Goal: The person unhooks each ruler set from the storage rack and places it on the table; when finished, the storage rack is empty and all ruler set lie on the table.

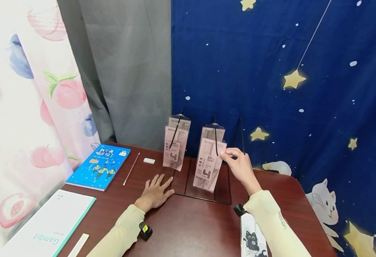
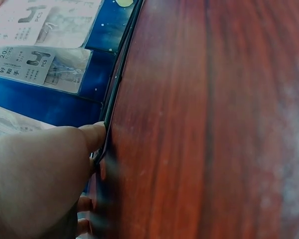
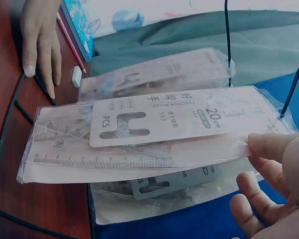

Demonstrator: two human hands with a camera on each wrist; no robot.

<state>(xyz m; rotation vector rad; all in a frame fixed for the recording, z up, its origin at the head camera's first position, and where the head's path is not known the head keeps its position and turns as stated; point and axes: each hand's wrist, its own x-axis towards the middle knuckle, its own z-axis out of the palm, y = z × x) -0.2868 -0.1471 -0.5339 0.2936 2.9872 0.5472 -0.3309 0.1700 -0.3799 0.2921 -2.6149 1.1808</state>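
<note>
Rack (image 1: 204, 198) on far middle of table (image 1: 188, 228). Packs at rack in two pairs, left pair (image 1: 174, 150) and right pair; near pack before far one in each. Right hand (image 1: 239, 166) at right edge of near right pack (image 1: 208, 166), pinching it. Left hand (image 1: 156, 192) on table, at rack's near left corner. Left of rack, going left: eraser (image 1: 149, 161), pencil (image 1: 131, 169), book (image 1: 99, 166). Notebook (image 1: 49, 225) near left, strip (image 1: 78, 245) right of it. Box (image 1: 252, 233) near right. Curtains (image 1: 133, 71) behind table and left.

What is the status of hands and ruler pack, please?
Right hand pinching front ruler pack by edge, at hook. Left hand touching rack base. Nothing seen blocking.
</note>
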